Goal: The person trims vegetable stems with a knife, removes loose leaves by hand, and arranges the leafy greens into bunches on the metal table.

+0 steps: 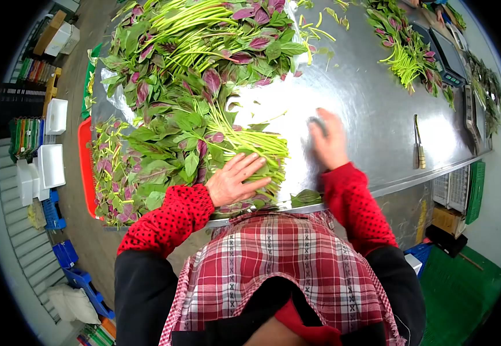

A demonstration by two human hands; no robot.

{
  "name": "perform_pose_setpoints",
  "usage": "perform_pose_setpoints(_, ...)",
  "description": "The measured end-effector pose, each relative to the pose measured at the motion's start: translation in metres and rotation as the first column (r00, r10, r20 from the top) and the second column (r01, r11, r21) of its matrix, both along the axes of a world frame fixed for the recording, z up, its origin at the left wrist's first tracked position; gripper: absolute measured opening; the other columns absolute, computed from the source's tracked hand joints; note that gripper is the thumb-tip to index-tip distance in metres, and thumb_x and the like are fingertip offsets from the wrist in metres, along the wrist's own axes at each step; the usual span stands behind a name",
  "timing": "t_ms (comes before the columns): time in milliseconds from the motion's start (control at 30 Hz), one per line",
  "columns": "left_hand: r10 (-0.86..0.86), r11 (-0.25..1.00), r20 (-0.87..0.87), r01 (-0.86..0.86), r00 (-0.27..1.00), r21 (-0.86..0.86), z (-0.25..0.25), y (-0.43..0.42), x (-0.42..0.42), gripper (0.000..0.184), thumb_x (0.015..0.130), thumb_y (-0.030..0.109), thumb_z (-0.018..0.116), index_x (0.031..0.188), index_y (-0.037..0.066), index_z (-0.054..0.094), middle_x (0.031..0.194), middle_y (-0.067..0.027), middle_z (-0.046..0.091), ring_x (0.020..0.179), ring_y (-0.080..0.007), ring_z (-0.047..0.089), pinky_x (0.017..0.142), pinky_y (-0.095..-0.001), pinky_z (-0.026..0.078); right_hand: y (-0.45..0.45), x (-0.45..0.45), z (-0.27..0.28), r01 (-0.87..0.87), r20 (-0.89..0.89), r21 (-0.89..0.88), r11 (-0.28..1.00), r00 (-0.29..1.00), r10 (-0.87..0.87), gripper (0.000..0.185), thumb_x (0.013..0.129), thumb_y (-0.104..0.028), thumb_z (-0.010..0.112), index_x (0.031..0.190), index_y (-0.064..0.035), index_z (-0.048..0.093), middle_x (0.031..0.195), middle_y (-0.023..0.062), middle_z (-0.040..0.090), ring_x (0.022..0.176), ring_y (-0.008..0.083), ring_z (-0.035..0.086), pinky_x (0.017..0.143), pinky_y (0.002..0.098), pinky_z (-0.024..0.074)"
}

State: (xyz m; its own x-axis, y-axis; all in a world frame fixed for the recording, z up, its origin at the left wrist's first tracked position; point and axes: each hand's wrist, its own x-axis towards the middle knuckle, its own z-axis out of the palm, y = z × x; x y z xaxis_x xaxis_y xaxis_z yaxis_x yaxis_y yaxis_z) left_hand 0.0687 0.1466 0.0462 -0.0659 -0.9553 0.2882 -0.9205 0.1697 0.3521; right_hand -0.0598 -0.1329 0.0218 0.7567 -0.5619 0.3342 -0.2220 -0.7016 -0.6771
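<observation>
My left hand (240,180) lies with fingers stretched out over the cut stems of a bunch of leafy greens with green and purple leaves, like amaranth (256,144). The stem ends point right, the leaves left. To the right of the bunch, my right hand (329,141) is above the metal table (366,115), apart from the greens. Motion blurs it; a small dark thing shows between its thumb and fingers, too smeared to name. A large heap of the same greens (204,34) covers the table's far left. One loose leaf (306,198) rests at the near edge.
A red crate (86,167) stands at the left, beside loose leaves and trimmings (112,179). On the right lie a knife (419,144), another pile of greens (406,57) and a scale (446,57). Stem scraps (316,32) lie at the back. Another person's hand shows far right.
</observation>
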Motion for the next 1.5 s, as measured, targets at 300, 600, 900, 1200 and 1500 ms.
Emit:
perform_pose_setpoints(300, -0.084, 0.993, -0.07, 0.089, 0.994, 0.072, -0.005, 0.013, 0.022, 0.105, 0.056, 0.034, 0.083, 0.141, 0.003, 0.031, 0.147, -0.0236, 0.03, 0.134, -0.0387, 0.033, 0.11, -0.051, 0.029, -0.228, -0.201, -0.012, 0.524, -0.537, -0.588, 0.616, 0.316, -0.782, 0.079, 0.075, -0.045, 0.071, 0.137, -0.0071, 0.039, 0.135, 0.0186, 0.046, 0.123, 0.035, 0.046, 0.102, 0.0474, 0.0373)
perform_pose_setpoints(600, 0.103, 0.881, 0.159, -0.164, 0.982, 0.444, 0.014, -0.024, 0.035, 0.135, 0.041, 0.052, 0.085, 0.143, -0.006, 0.019, 0.15, -0.0279, 0.016, 0.14, -0.0409, 0.017, 0.116, -0.0492, 0.012, -0.234, -0.222, 0.004, 0.544, -0.708, -0.544, 0.639, 0.112, -0.698, 0.074, 0.073, -0.035, 0.076, 0.135, -0.0117, 0.042, 0.128, 0.0171, 0.049, 0.121, 0.0334, 0.048, 0.098, 0.0432, 0.043)
perform_pose_setpoints(900, 0.25, 0.905, 0.126, -0.278, 0.96, 0.322, -0.002, -0.04, 0.053, 0.118, 0.049, 0.046, 0.084, 0.137, -0.009, 0.028, 0.132, -0.0292, 0.04, 0.126, -0.0414, 0.039, 0.106, -0.0461, 0.032, -0.255, -0.235, -0.005, 0.551, -0.702, -0.529, 0.645, 0.142, -0.698, 0.042, 0.077, -0.032, 0.071, 0.112, -0.0104, 0.06, 0.107, 0.0183, 0.061, 0.103, 0.0366, 0.06, 0.088, 0.0438, 0.0493)
perform_pose_setpoints(1200, 0.646, 0.656, 0.19, -0.665, 0.739, 0.357, -0.006, 0.02, 0.059, 0.05, 0.054, 0.026, 0.074, 0.09, -0.002, 0.054, 0.082, -0.0194, 0.059, 0.075, -0.0367, 0.061, 0.068, -0.0449, 0.051, -0.237, -0.251, -0.027, 0.161, -0.587, -0.66, 0.734, 0.5, -0.637, 0.036, 0.073, -0.013, 0.071, 0.106, -0.0196, 0.058, 0.108, 0.0135, 0.054, 0.103, 0.034, 0.055, 0.086, 0.0422, 0.0454)
perform_pose_setpoints(1500, 0.842, 0.285, 0.3, -0.843, 0.448, 0.457, 0.002, 0.04, 0.078, 0.041, 0.064, 0.017, 0.065, 0.1, -0.003, 0.057, 0.088, -0.0191, 0.065, 0.082, -0.0315, 0.065, 0.072, -0.0404, 0.052, -0.288, -0.268, -0.028, 0.002, -0.807, -0.551, 0.834, 0.254, -0.534, 0.033, 0.071, -0.02, 0.075, 0.101, -0.0127, 0.064, 0.097, 0.0126, 0.058, 0.095, 0.0343, 0.061, 0.08, 0.0436, 0.0513)
